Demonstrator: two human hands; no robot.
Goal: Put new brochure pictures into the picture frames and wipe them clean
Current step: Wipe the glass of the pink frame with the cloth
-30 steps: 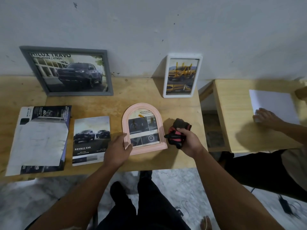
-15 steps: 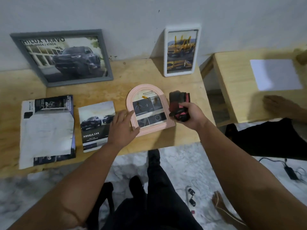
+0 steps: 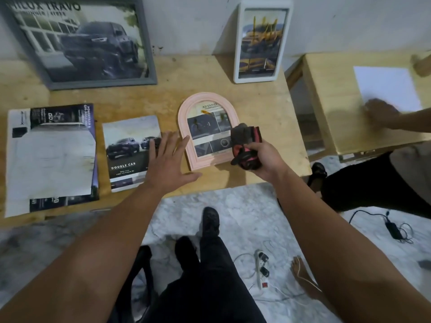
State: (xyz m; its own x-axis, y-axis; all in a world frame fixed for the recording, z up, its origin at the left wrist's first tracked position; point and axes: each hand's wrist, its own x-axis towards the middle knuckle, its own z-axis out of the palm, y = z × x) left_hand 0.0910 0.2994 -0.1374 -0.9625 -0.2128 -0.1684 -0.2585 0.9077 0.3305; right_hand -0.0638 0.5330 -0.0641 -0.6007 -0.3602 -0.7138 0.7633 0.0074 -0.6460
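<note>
Nearest, underfoot, a pale marbled floor (image 3: 233,206) carries a white power strip (image 3: 260,264) with plugs and trailing wires, and off to the right a black adapter (image 3: 394,229) on its cord. Dark trousers (image 3: 210,276) fill the bottom centre.

Above that runs the front edge of a light plywood table (image 3: 140,96). The left hand (image 3: 168,164) is over it with fingers straight and spread, holding nothing; its fingertips overlap the "DOUBLE CAB" brochure (image 3: 130,152) and reach just beside the left rim of the pink arched frame (image 3: 186,127), though contact with the frame cannot be told. The right hand (image 3: 261,157) has its fingers curled round a bunched red and black cloth (image 3: 247,145), which sits over the frame's lower right corner. The frame lies flat near the table's front, a brochure picture already inside it. At the table's left end is a stack of brochures (image 3: 51,157), a pale sheet on top.

Farther back, a large grey frame (image 3: 149,66) with a dark pickup picture and a narrow white frame (image 3: 236,66) with a yellow truck picture both lean against a scuffed white wall (image 3: 191,22).

To the right, across a gap, a second wooden table (image 3: 326,101) holds a white sheet of paper (image 3: 384,85), with another person's hand (image 3: 380,110) resting on its near edge.
</note>
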